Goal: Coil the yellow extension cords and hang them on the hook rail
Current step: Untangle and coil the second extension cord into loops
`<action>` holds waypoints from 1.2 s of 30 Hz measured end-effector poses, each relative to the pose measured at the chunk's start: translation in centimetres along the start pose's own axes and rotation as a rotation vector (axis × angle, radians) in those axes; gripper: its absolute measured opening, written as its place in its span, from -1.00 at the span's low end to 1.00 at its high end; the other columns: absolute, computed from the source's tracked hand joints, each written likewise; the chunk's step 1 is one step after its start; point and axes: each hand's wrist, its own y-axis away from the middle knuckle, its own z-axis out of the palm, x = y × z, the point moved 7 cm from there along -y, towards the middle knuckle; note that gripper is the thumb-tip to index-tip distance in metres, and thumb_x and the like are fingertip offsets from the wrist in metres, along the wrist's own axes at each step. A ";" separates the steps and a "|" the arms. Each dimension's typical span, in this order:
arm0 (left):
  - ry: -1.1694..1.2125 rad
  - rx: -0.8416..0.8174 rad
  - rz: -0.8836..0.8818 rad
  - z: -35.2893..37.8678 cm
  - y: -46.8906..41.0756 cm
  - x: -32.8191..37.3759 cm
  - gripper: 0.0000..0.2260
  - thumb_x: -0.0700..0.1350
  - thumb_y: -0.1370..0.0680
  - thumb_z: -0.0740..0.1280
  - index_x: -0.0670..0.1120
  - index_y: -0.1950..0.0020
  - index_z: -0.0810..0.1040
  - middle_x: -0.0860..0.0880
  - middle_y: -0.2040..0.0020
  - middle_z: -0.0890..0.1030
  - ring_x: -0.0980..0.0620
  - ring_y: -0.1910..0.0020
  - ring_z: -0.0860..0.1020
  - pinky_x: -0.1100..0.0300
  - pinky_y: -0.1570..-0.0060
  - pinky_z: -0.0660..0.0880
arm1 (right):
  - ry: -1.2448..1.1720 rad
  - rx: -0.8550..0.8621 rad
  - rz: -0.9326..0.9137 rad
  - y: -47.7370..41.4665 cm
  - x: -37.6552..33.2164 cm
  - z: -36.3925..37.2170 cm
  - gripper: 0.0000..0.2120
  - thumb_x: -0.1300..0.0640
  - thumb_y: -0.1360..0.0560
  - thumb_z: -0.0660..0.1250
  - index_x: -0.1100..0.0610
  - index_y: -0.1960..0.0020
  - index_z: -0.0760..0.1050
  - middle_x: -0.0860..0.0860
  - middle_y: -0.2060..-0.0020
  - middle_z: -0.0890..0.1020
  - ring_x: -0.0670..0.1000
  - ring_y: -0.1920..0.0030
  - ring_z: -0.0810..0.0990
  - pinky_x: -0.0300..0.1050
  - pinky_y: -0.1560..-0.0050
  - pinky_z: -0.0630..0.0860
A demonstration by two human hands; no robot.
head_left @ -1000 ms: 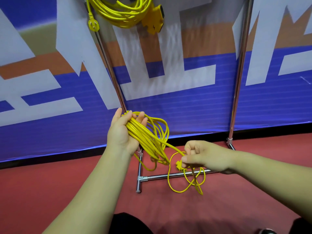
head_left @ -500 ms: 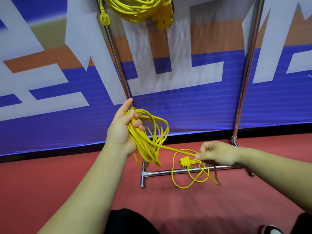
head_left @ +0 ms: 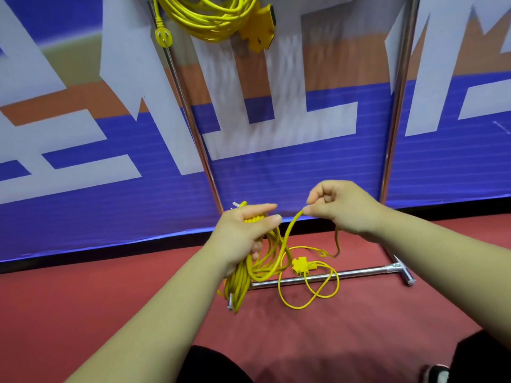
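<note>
My left hand [head_left: 243, 233] holds a bundle of yellow cord loops [head_left: 240, 283] that hangs down below the palm. My right hand [head_left: 343, 208] pinches a free strand of the same yellow cord between thumb and forefinger, just right of the left fingertips. The loose tail with a small yellow socket end [head_left: 300, 266] dangles in loops near the floor. A second coiled yellow cord [head_left: 210, 17] with its plug [head_left: 163, 37] and a yellow socket block [head_left: 260, 29] hangs at the top of the metal rack; the hook rail itself is out of frame.
The rack's two chrome uprights [head_left: 193, 128] [head_left: 398, 100] stand in front of a blue, white and orange banner. Its chrome floor bar [head_left: 359, 272] lies on the red floor under the dangling cord. My dark-clad knees and a shoe [head_left: 437, 374] show at the bottom.
My right hand rose from low near the socket end up to the left hand's height, drawing a strand with it. The left hand turned and closed over the loops.
</note>
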 end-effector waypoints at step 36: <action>0.576 0.657 0.098 -10.7 -4.4 -1.2 -0.90 -0.11 -0.65 0.31 -0.10 -0.13 0.53 0.00 0.31 0.41 0.14 0.54 0.36 0.27 0.53 0.38 | 0.160 -0.370 0.233 2.3 9.7 -3.5 -0.84 0.29 -0.58 0.33 0.19 0.11 0.36 0.09 0.29 0.66 0.02 0.24 0.61 -0.22 0.26 0.48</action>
